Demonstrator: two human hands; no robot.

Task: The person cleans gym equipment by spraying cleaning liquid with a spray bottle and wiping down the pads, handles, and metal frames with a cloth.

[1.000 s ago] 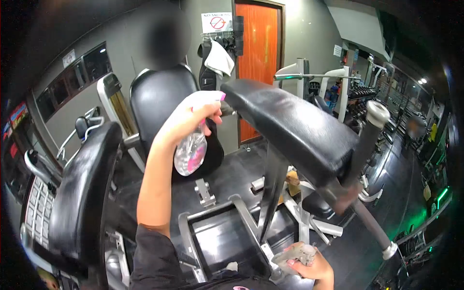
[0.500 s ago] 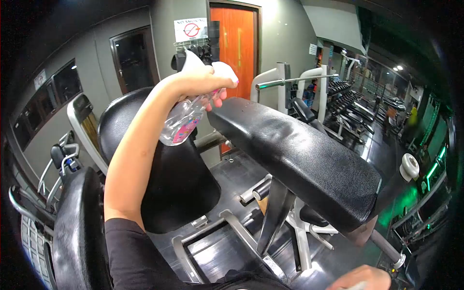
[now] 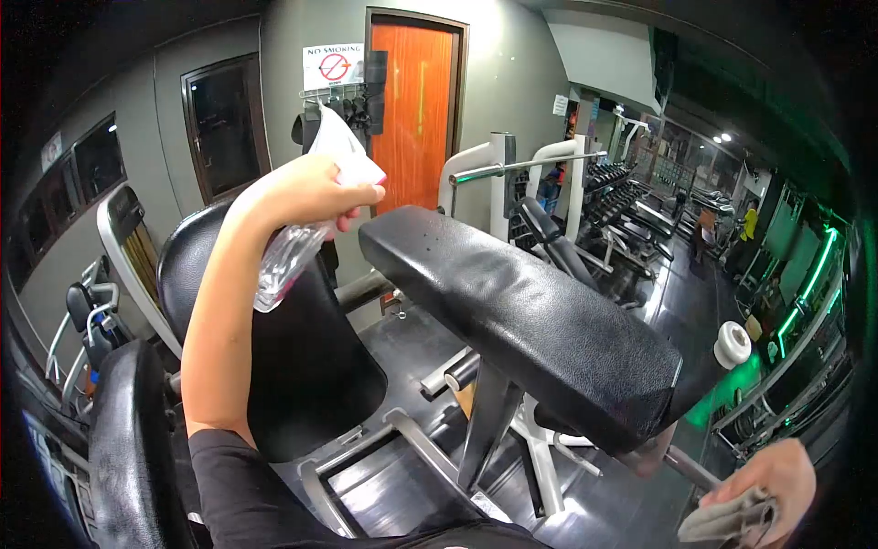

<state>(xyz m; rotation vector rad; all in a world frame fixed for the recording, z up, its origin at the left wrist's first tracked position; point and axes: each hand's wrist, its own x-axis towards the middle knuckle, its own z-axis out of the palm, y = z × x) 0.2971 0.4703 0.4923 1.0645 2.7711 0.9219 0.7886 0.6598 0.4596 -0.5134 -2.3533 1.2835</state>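
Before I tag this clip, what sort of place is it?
Almost certainly a gym: a sloping black pad on a metal frame stands before the person, with a long metal bar behind it and rows of dumbbells farther back.

The white sign (image 3: 333, 68) on the gray wall (image 3: 282, 73), left of the orange door (image 3: 416, 119), says NO SMOKING, with a red crossed-out ring (image 3: 335, 67). The small paper (image 3: 560, 105) right of the door seems to have words too tiny to read.

Grey wall (image 3: 508, 105), orange door (image 3: 413, 119), dark floor (image 3: 421, 346).
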